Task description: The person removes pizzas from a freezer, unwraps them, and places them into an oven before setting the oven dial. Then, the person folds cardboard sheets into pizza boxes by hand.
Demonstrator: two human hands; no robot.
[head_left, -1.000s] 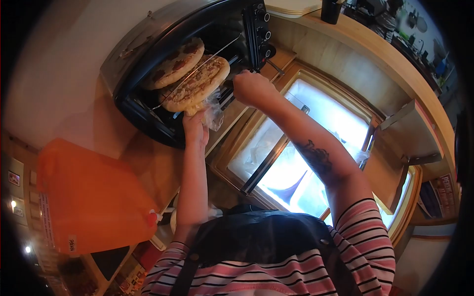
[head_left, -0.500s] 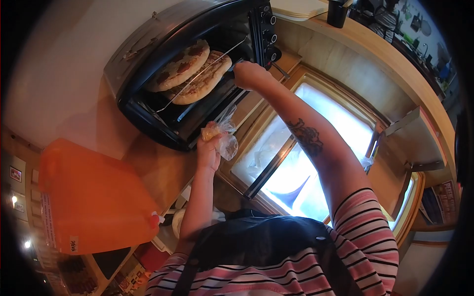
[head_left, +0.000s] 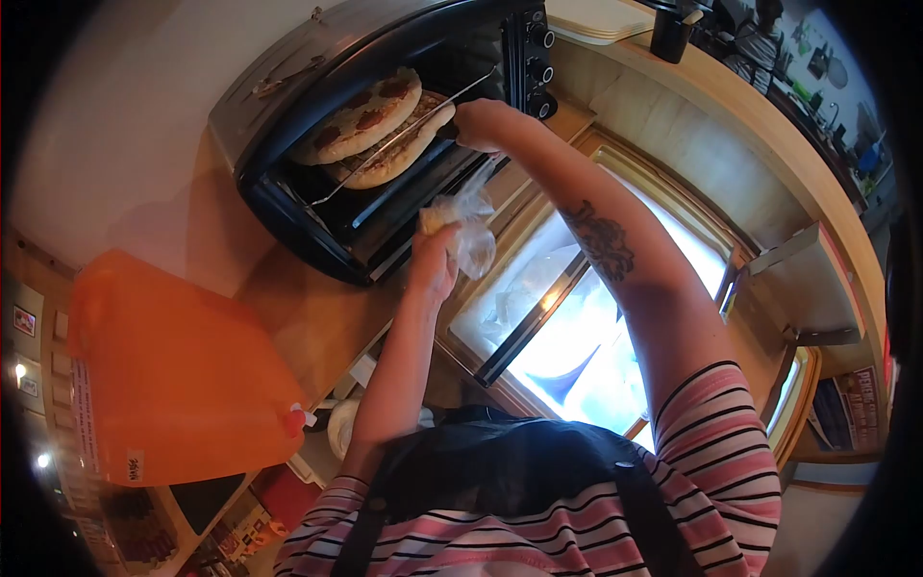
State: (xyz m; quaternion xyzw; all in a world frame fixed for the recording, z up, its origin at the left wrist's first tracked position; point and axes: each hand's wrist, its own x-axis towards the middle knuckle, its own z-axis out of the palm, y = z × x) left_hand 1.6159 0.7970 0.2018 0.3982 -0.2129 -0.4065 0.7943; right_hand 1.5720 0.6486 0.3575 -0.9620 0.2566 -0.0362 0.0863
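Observation:
Two flatbread pizzas sit in the open toaster oven; the upper pizza, topped with reddish slices, overlaps the lower pizza. A thin wire rack edge crosses in front of them. My right hand is closed at the oven's mouth, close to the right end of the lower pizza. Whatever its curled fingers hold is hidden from me. Below the oven's front edge, my left hand is closed around a crumpled clear plastic bag with something pale yellowish in it.
An orange plastic container with a red-and-white tap stands at the left on the wooden counter. Right of my hands is a brightly lit, frosted chest freezer. A black cup stands on the curved wooden ledge. Farther back, a person is visible.
My left hand and the plastic bag have moved up and right, closer to my right hand. My right hand has shifted slightly upward against the oven. The whole view has tilted a little.

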